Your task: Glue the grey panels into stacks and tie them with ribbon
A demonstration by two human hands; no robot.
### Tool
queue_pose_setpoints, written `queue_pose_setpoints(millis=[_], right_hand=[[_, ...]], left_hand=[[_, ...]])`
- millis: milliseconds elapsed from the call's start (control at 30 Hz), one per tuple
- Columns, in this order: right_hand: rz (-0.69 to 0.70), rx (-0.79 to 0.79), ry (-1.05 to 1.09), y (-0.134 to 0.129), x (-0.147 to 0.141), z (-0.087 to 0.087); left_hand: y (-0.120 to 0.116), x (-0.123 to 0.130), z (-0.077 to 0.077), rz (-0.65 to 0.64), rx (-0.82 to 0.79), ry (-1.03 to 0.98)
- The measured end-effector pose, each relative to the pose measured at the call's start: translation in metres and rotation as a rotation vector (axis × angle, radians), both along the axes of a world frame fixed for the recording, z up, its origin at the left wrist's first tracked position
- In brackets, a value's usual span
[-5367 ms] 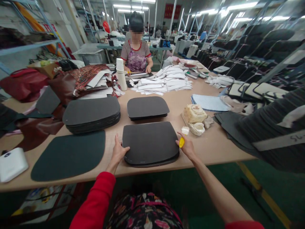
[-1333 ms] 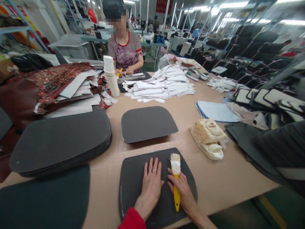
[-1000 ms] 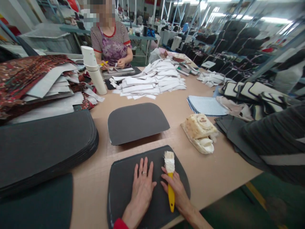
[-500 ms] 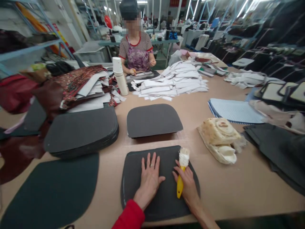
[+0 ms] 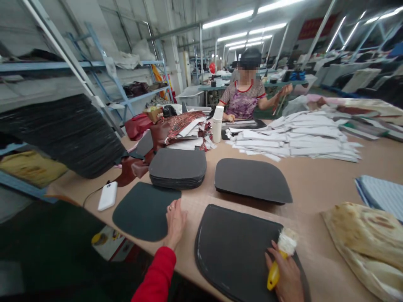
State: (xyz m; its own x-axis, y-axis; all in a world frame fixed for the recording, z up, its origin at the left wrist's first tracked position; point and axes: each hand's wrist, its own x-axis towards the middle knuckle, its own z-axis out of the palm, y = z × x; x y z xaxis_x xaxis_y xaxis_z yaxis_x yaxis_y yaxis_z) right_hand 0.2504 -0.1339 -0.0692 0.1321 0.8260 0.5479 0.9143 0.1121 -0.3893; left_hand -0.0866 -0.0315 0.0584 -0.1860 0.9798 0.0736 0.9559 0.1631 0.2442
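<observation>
My left hand (image 5: pixel 176 218) has its fingers bent together at the right edge of a dark green rounded panel (image 5: pixel 141 212); whether it pinches the edge is hard to make out. In my right hand (image 5: pixel 288 272) is a yellow-handled brush (image 5: pixel 277 268) with white-coated bristles pointing up and away. That hand rests over the right part of a dark grey panel (image 5: pixel 233 247) near the table edge. Behind lie another grey panel stack (image 5: pixel 252 178) and, to its left, a thicker stack of grey panels (image 5: pixel 178 165).
A glue-crusted container (image 5: pixel 362 239) sits at the right. White strips (image 5: pixel 299 134) and a white bottle (image 5: pixel 217 126) stand farther back, near a person (image 5: pixel 244 98) across the table. At left are a white phone-like device (image 5: pixel 108 196) and a tall black stack (image 5: pixel 63 134).
My left hand has left the near grey panel and moved left to the green panel, its fingers now bent. The view has turned left. My right hand still holds the brush.
</observation>
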Motion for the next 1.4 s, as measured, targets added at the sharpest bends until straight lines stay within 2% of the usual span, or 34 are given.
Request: queue_pose_setpoints(millis=[100,333,567,667,767,867,933,1033,1133,1233,1300,1333,1400], right_hand=[[0.004,0.004,0.022,0.002,0.001,0.000],[-0.018,-0.041,0.086,0.001,-0.001,0.010],[-0.013,-0.050,0.012,-0.001,0.003,-0.005],[-0.034,-0.050,0.029,-0.002,-0.002,-0.002],[-0.060,-0.086,0.089,-0.002,-0.008,0.007],[-0.069,-0.100,0.151,-0.001,-0.014,0.018],[-0.063,-0.102,0.201,0.000,-0.018,0.027],[-0.085,-0.042,0.329,0.001,-0.025,0.046],[-0.140,0.064,0.592,0.000,-0.028,0.066],[-0.143,0.038,0.862,-0.004,-0.023,0.076],[-0.138,-0.029,0.888,-0.007,-0.018,0.074],[-0.148,-0.052,0.848,-0.009,-0.016,0.071],[-0.169,-0.062,0.735,-0.013,-0.014,0.064]], left_hand=[[0.010,-0.030,-0.004,0.064,-0.039,0.011],[0.023,-0.064,-0.006,-0.049,-0.102,-0.078],[0.034,-0.095,-0.007,-0.114,-0.133,-0.329],[0.039,-0.103,0.010,-0.196,-0.158,-0.448],[0.043,-0.100,0.045,-0.256,-0.136,-0.599],[0.046,-0.082,0.087,-0.279,-0.159,-0.817],[0.046,-0.059,0.109,-0.339,-0.177,-0.938],[0.037,-0.005,0.125,-0.478,-0.230,-1.044],[0.016,0.063,0.116,-0.620,-0.296,-1.127],[-0.011,0.121,0.091,-0.728,-0.472,-1.234],[-0.023,0.139,0.071,-0.785,-0.515,-1.215],[-0.025,0.140,0.061,-0.774,-0.493,-1.179],[-0.023,0.126,0.041,-0.678,-0.387,-1.053]])
